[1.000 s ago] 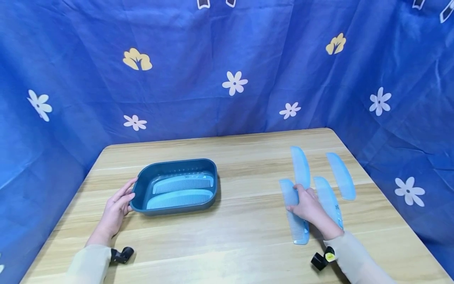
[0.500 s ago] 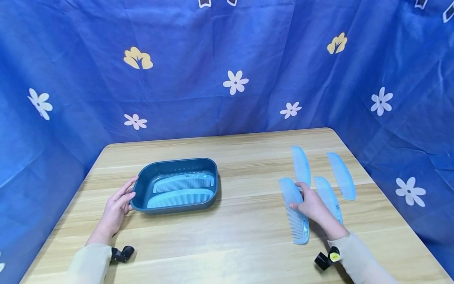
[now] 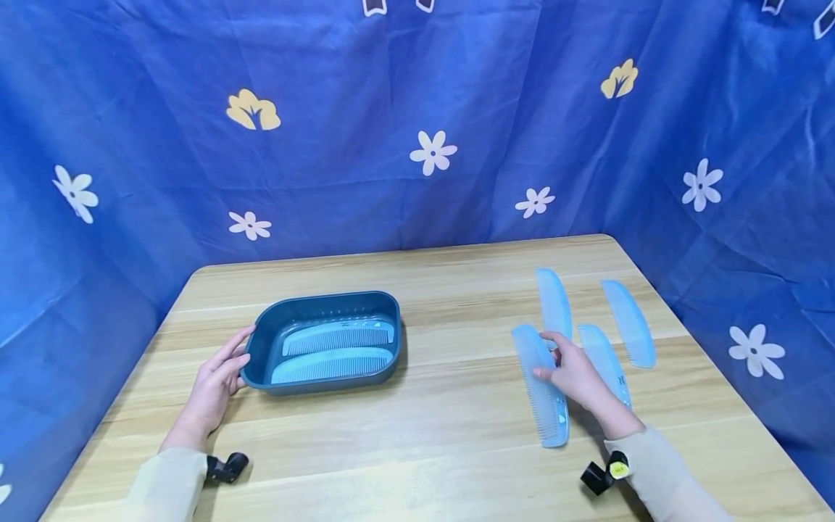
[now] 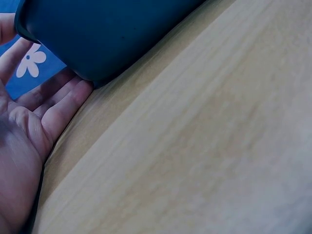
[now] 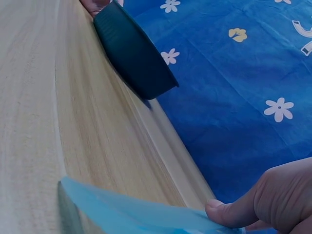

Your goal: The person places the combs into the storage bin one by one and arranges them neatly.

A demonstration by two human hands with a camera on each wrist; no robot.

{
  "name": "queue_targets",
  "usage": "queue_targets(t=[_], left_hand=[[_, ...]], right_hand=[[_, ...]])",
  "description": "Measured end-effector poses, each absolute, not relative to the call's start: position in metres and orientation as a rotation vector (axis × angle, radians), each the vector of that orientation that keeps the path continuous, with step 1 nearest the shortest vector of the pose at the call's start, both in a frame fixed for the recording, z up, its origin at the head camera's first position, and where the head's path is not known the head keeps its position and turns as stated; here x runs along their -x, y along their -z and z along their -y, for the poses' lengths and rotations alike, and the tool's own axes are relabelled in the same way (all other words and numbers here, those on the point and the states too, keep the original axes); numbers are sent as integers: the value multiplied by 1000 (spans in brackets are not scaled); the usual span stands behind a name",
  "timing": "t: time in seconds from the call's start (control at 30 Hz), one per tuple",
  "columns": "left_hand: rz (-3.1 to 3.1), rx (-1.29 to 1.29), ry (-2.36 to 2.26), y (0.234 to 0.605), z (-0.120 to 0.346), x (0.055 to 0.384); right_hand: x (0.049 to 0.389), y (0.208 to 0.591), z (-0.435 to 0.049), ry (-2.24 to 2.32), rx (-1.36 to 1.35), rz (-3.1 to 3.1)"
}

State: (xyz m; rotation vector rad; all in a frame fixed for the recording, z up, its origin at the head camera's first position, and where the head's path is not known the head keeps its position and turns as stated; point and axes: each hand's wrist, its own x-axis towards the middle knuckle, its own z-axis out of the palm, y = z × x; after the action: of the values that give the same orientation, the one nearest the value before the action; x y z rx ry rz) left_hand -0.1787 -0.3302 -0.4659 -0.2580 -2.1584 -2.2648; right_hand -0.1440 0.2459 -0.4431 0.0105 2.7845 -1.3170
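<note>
My right hand (image 3: 577,373) pinches a translucent light-blue comb (image 3: 540,391), thumb on its near face and fingers at the curved back. In the right wrist view the comb (image 5: 131,209) stands tilted, one end close to the tabletop. My left hand (image 3: 212,388) holds the left end of a dark teal plastic basin (image 3: 313,389), thumb at the rim; in the left wrist view other fingers (image 4: 66,105) reach its lower corner. Two light-blue combs lie in the basin, a rear comb (image 3: 338,336) and a front comb (image 3: 331,365), teeth towards the near side.
Three more light-blue combs lie at the right: a far comb (image 3: 554,308), an outer comb (image 3: 629,324) and a comb (image 3: 603,359) partly behind my right hand. The wooden table (image 3: 391,449) is bordered by a blue flowered cloth (image 3: 365,196) at the back and sides.
My right thumb and fingers have closed on the nearest comb, which has shifted and tilted slightly. The right hand has moved a little to the right; the left hand and basin stay put.
</note>
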Motion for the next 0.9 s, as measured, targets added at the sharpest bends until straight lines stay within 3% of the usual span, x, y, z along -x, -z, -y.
queue_targets(t=[0.9], left_hand=[[2127,323,2271,466,329,177]], right_hand=[[157,421,-225,1442,69,-2779]])
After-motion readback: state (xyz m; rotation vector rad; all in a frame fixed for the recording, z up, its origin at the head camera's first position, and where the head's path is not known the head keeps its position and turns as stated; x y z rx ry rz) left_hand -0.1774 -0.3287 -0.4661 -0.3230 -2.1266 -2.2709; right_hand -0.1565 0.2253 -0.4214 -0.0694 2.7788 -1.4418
